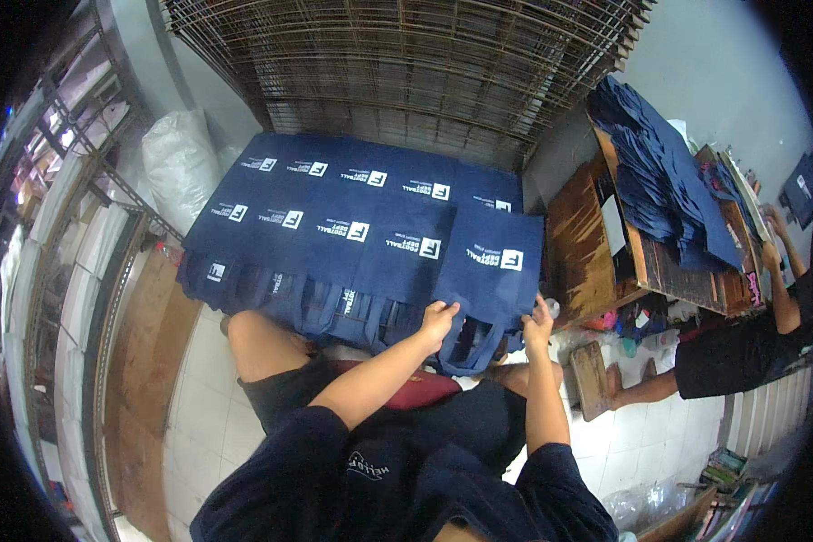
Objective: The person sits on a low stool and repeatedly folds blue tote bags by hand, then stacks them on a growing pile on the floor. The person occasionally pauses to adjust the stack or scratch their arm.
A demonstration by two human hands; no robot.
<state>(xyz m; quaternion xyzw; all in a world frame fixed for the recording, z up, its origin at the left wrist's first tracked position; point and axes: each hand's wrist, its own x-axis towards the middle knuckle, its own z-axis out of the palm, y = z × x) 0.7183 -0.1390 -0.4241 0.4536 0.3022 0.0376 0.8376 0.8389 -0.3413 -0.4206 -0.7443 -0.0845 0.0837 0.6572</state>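
Observation:
A navy tote bag with a white print lies at the right end of a spread of similar bags. Its loop handles hang toward me over the near edge. My left hand pinches the bag's near edge left of the handles. At the near right corner, my right hand grips the same edge between thumb and fingers. More printed navy bags lie flat in overlapping rows to the left and behind, their handles dangling along the front.
A rusty wire rack stands behind the bags. To the right, a wooden table carries a pile of navy fabric pieces, with another person beside it. A white plastic sack and metal shelving stand left.

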